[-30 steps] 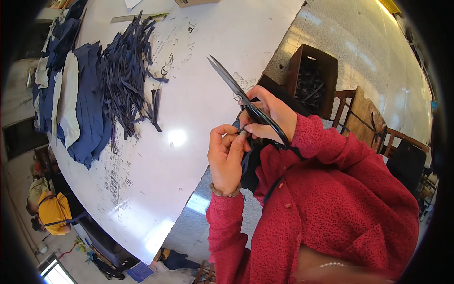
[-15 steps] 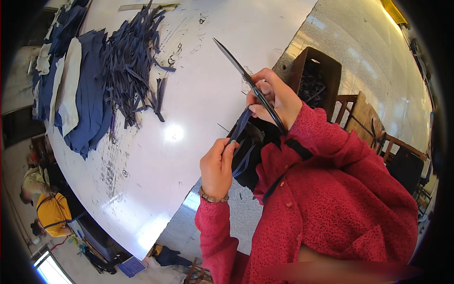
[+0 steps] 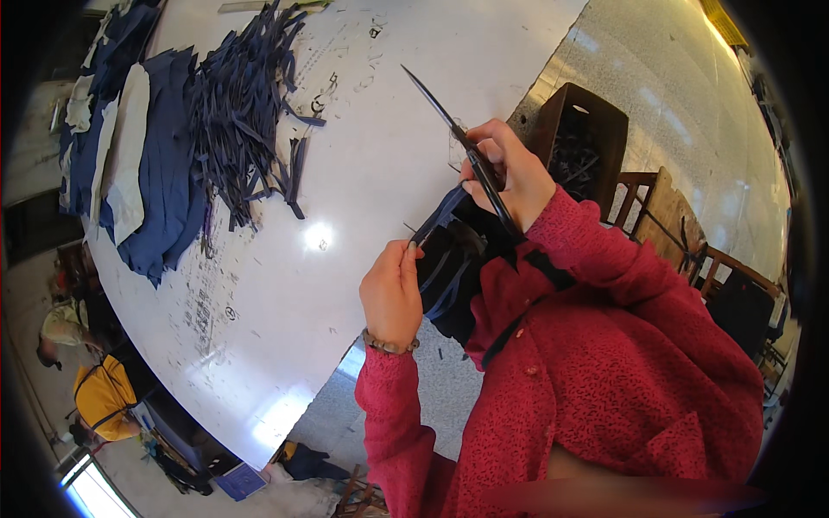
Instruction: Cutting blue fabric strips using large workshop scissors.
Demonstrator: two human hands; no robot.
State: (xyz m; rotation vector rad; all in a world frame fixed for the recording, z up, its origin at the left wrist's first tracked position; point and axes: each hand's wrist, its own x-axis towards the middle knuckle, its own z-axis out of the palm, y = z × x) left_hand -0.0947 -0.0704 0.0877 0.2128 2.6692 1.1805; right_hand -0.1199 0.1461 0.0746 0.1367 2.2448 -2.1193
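Between my two hands a narrow navy fabric strip (image 3: 440,212) is held taut, close to the table's near edge. My left hand (image 3: 390,295) pinches its lower left end between thumb and fingers. The thumb and fingers of my right hand (image 3: 511,177) grip its other end. Black scissors (image 3: 435,105) also lie in that right hand, blades pointing up and left over the table. Below the strip, more dark fabric with thin blue bands hangs against my front; its shape is partly hidden. A heap of cut navy strips (image 3: 244,116) covers the far left of the table.
Left of the strip heap lie navy fabric panels (image 3: 168,164) with a pale cloth piece (image 3: 129,160). A ruler lies at the table's (image 3: 285,319) far edge. To my right stand a brown crate (image 3: 610,129) with dark scraps and a wooden chair (image 3: 672,211). People work at lower left.
My left hand has drawn slightly left and up, and the strip is straighter between the hands. My right hand, with the scissors, has shifted a little right.
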